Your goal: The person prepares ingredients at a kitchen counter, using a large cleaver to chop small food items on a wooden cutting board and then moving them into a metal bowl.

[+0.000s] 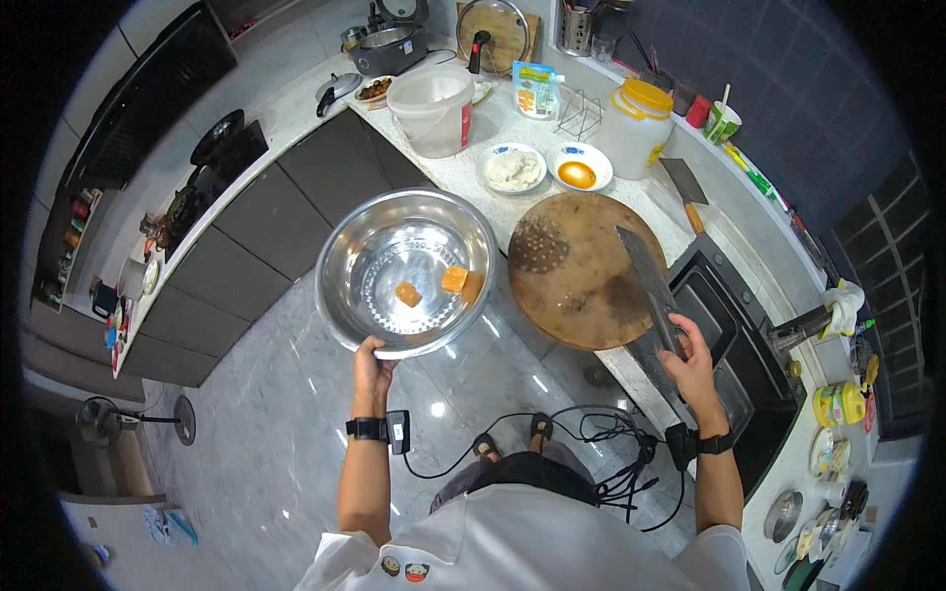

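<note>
My left hand point(372, 372) grips the near rim of a large shiny metal basin point(357, 271), holding it over the floor beside the counter. Two small orange chunks point(407, 294) lie in the basin; their exact kind is unclear. My right hand point(692, 361) is closed round the near end of a dark-bladed kitchen knife point(644, 268). The blade slants over the right part of a round wooden chopping board point(567, 295), seen nearly edge-on. Apart from dark stains and a patch of small marks, the board's top is bare.
Behind the board stand a bowl of white paste point(512, 169), a bowl with orange liquid point(577, 174), a white bucket point(431, 110) and a yellow-lidded jar point(636, 123). A wooden-handled cleaver point(685, 187) lies beyond the dark sink point(734, 374). Cables point(626, 443) hang near my right arm.
</note>
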Demonstrator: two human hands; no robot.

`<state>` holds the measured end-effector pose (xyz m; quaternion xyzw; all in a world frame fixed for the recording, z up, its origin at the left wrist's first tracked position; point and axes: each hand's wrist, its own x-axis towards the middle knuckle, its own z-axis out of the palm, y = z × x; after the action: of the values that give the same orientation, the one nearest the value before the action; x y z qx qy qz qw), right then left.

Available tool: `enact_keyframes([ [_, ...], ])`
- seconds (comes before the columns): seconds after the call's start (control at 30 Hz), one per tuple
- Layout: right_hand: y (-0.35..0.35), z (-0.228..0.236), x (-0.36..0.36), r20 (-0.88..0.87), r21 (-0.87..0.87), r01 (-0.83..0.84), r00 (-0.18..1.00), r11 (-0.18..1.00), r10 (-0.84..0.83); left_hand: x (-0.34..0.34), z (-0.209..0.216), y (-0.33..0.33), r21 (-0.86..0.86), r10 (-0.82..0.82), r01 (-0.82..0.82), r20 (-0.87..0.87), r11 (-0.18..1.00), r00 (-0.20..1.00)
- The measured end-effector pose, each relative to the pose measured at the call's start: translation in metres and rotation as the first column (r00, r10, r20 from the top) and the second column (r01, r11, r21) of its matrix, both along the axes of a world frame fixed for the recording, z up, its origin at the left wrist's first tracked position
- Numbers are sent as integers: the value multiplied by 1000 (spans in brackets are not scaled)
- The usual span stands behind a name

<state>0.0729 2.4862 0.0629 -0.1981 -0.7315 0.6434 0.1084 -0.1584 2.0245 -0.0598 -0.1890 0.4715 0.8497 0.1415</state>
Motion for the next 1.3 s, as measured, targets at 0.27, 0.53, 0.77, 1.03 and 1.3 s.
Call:
enact_keyframes([
  [0.27, -20, -1, 10, 28, 68, 91, 995, 994, -93, -72, -26, 39, 50, -74, 76, -45, 996, 996],
  [0.53, -3, -6, -10, 15, -2, 172, 985, 985, -172, -114, -47, 73, 72, -72, 76, -53, 995, 996],
  [0.77, 4, -1, -21, 76, 43, 183, 980, 982, -186, -148, -54, 79, 79, -94, 98, -59, 992, 994],
  [1.03, -14, -3, -44, 3, 25, 248, 969, 968, -248, -165, -38, 78, 106, -121, 124, -26, 987, 992],
  [1.3, -37, 8, -57, 58, 8, 286, 957, 958, -286, -204, -41, 70, 33, -138, 140, -36, 990, 990],
])
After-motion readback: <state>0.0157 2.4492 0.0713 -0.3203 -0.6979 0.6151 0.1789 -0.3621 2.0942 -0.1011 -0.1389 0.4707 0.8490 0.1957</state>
